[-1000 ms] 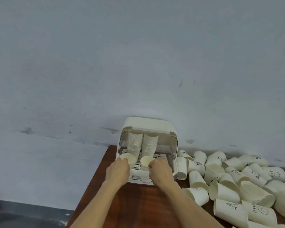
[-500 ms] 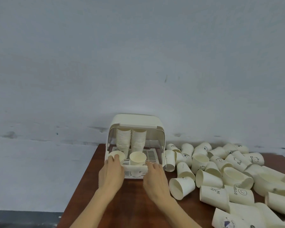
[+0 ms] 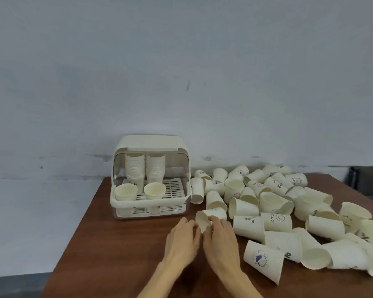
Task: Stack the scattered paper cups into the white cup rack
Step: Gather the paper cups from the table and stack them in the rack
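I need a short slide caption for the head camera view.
Both hands reach a fallen paper cup beside the white cup rack.

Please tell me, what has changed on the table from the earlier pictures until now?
Both hands left the front of the white cup rack and moved right to the scattered cups. The left hand and the right hand now meet at a cup lying on its side, touching it at its open end; a firm grip is not clear. The two upright cups on the rack's grid and the two tall stacks behind stayed.
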A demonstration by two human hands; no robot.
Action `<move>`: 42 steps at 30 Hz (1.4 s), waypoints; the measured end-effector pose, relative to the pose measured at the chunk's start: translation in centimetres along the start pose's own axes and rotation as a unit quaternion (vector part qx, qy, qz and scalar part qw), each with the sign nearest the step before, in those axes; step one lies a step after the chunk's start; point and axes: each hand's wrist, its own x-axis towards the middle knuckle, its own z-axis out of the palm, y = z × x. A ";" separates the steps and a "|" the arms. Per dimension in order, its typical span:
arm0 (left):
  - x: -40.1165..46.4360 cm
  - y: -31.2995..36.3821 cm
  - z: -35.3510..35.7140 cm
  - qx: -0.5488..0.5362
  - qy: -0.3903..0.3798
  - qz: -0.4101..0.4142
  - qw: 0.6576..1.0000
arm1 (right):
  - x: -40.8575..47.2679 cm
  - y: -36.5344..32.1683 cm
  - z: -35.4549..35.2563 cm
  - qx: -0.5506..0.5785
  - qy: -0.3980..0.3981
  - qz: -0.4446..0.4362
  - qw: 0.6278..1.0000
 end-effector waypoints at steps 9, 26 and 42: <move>0.5 4.1 3.3 0.024 0.014 -0.048 0.998 | 1.1 3.9 -4.2 -0.031 0.025 0.071 0.997; 0.7 3.0 0.1 0.039 0.080 -0.006 0.996 | 3.7 7.5 -6.0 -0.271 -0.011 0.217 0.938; 0.9 1.3 -3.4 0.024 0.120 -0.004 0.992 | 4.2 3.2 -3.8 -0.044 0.016 0.100 0.994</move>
